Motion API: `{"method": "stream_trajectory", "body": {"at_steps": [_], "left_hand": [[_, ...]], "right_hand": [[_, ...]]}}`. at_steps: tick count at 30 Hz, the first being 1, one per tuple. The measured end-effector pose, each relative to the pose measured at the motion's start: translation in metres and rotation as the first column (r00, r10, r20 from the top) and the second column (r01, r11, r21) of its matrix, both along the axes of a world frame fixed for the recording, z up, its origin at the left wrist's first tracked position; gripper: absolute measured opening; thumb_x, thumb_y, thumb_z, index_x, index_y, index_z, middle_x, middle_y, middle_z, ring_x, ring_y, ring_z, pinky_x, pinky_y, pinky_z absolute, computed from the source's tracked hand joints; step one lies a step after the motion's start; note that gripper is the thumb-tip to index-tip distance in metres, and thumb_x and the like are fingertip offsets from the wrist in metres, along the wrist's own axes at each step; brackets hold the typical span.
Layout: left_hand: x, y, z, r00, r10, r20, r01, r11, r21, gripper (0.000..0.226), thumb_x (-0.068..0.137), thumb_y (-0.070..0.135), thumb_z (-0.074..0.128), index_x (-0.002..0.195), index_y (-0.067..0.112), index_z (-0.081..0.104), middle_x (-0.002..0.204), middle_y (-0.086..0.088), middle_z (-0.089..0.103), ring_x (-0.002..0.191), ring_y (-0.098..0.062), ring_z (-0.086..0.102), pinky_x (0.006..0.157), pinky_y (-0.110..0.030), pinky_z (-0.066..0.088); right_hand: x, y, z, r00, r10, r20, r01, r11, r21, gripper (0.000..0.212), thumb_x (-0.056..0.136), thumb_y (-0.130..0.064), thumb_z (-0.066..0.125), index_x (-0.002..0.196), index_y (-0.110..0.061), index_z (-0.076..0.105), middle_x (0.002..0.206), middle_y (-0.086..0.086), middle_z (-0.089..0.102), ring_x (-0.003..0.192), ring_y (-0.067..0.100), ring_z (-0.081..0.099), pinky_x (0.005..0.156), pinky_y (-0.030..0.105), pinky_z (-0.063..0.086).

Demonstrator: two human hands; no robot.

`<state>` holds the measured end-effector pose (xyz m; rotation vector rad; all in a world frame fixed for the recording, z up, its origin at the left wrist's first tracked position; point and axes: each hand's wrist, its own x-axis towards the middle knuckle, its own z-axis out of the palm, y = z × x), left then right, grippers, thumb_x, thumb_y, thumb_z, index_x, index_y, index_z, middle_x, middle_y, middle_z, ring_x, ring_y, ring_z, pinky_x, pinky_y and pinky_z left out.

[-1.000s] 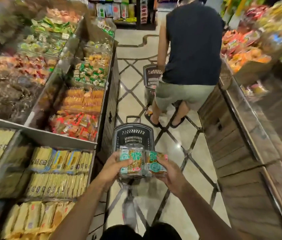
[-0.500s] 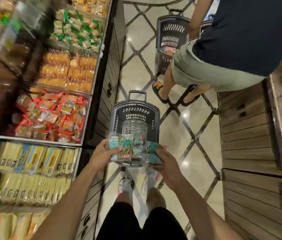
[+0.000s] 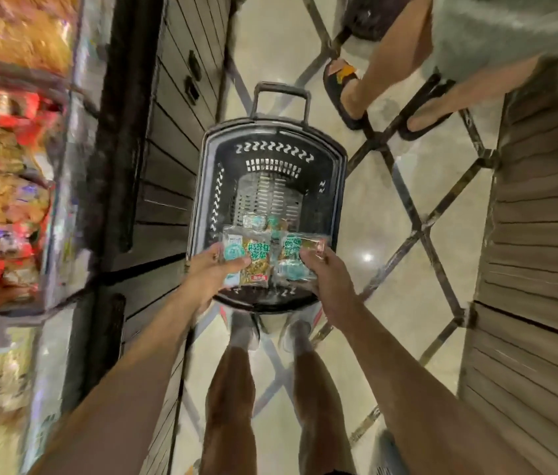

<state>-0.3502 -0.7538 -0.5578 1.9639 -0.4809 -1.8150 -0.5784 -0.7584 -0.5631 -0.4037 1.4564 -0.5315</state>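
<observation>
A black plastic shopping basket (image 3: 334, 207) with a pull handle stands on the floor just ahead of my feet. Both hands hold small clear snack packets with green print over its near end. My left hand (image 3: 210, 272) grips one bunch of packets (image 3: 248, 257). My right hand (image 3: 323, 274) grips another bunch (image 3: 293, 253). One or two more packets (image 3: 257, 221) show just beyond them, inside or over the basket; which is unclear.
A snack display (image 3: 6, 186) with red and yellow packets and a dark wooden base runs along my left. A wooden counter (image 3: 538, 269) lines the right. Another person's legs in sandals (image 3: 353, 97) stand close beyond the basket on the tiled aisle floor.
My view has tipped further down and closer to the basket. Both hands with the packets have come lower over the basket's near end.
</observation>
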Motion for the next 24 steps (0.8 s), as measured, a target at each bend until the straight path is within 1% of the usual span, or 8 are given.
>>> {"method": "stream_trajectory", "body": {"at_steps": [4, 7, 10, 13, 16, 18, 21, 24], "left_hand": [[0.007, -0.008, -0.079, 0.999, 0.040, 0.014, -0.040, 0.999, 0.012, 0.101, 0.081, 0.035, 0.087, 0.161, 0.011, 0.031, 0.163, -0.009, 0.042, 0.144, -0.026, 0.045, 0.119, -0.037, 0.034], [0.010, -0.014, -0.131, 0.998, 0.051, 0.029, -0.052, 0.998, 0.028, 0.095, 0.085, 0.032, 0.085, 0.161, 0.014, 0.031, 0.159, -0.007, 0.046, 0.142, -0.026, 0.047, 0.121, -0.040, 0.034], [0.015, -0.023, -0.179, 0.991, 0.107, 0.080, -0.112, 0.992, 0.059, 0.074, 0.076, 0.031, 0.090, 0.139, 0.013, 0.057, 0.130, -0.001, 0.069, 0.121, -0.021, 0.063, 0.115, -0.041, 0.044], [0.025, -0.026, -0.239, 0.977, 0.163, 0.135, -0.169, 0.985, 0.039, 0.075, 0.064, 0.040, 0.098, 0.126, 0.011, 0.067, 0.120, -0.003, 0.077, 0.113, -0.023, 0.073, 0.106, -0.049, 0.055], [0.022, -0.042, -0.275, 0.972, 0.149, 0.183, -0.155, 0.988, 0.019, 0.047, 0.079, 0.021, 0.090, 0.119, 0.011, 0.068, 0.107, 0.000, 0.078, 0.099, -0.015, 0.076, 0.091, -0.029, 0.061], [0.016, -0.056, -0.300, 0.973, 0.129, 0.189, -0.129, 0.992, -0.012, 0.048, 0.081, 0.016, 0.088, 0.123, 0.007, 0.066, 0.105, 0.000, 0.077, 0.086, -0.008, 0.076, 0.073, -0.015, 0.058], [0.009, -0.075, -0.334, 0.977, 0.106, 0.183, -0.108, 0.994, -0.001, 0.054, 0.083, 0.008, 0.086, 0.130, -0.001, 0.061, 0.117, -0.007, 0.072, 0.079, -0.002, 0.071, 0.068, -0.010, 0.055], [0.001, -0.091, -0.361, 0.982, 0.087, 0.166, -0.096, 0.994, 0.044, 0.055, 0.082, -0.005, 0.083, 0.131, -0.010, 0.058, 0.120, -0.016, 0.071, 0.075, -0.004, 0.072, 0.066, -0.012, 0.055]], "right_hand": [[0.010, -0.005, -0.085, 0.998, -0.039, -0.055, 0.042, 0.996, 0.073, 0.036, 0.091, -0.037, 0.075, 0.122, -0.018, 0.072, 0.116, 0.010, 0.077, 0.109, 0.031, 0.074, 0.100, 0.055, 0.058], [0.019, -0.010, -0.145, 0.996, -0.078, -0.041, 0.082, 0.988, 0.130, 0.041, 0.090, -0.038, 0.076, 0.124, -0.017, 0.071, 0.119, 0.010, 0.076, 0.114, 0.032, 0.072, 0.102, 0.054, 0.055], [0.029, -0.019, -0.199, 0.992, -0.086, -0.093, 0.098, 0.985, 0.139, 0.032, 0.096, -0.028, 0.074, 0.124, -0.013, 0.070, 0.117, 0.009, 0.076, 0.112, 0.031, 0.072, 0.101, 0.051, 0.055], [0.037, -0.027, -0.250, 0.986, -0.071, -0.154, 0.086, 0.992, 0.094, 0.028, 0.093, -0.026, 0.077, 0.117, -0.013, 0.071, 0.114, 0.011, 0.077, 0.108, 0.032, 0.074, 0.104, 0.057, 0.053], [0.040, -0.037, -0.285, 0.966, -0.068, -0.250, 0.083, 0.995, 0.051, 0.037, 0.087, -0.030, 0.079, 0.114, -0.010, 0.067, 0.111, 0.015, 0.075, 0.105, 0.033, 0.073, 0.101, 0.058, 0.055], [0.042, -0.047, -0.304, 0.952, -0.082, -0.297, 0.096, 0.995, 0.035, 0.039, 0.088, -0.028, 0.080, 0.119, -0.014, 0.062, 0.113, 0.012, 0.073, 0.104, 0.030, 0.072, 0.098, 0.054, 0.057], [0.043, -0.060, -0.335, 0.943, -0.025, -0.331, 0.035, 0.999, 0.025, 0.037, 0.088, -0.028, 0.082, 0.115, -0.016, 0.060, 0.109, 0.007, 0.071, 0.101, 0.025, 0.071, 0.092, 0.045, 0.060], [0.044, -0.072, -0.366, 0.941, -0.032, -0.336, 0.052, 0.997, 0.050, 0.023, 0.093, -0.016, 0.078, 0.102, -0.016, 0.057, 0.094, 0.000, 0.066, 0.083, 0.011, 0.066, 0.072, 0.024, 0.056]]}}
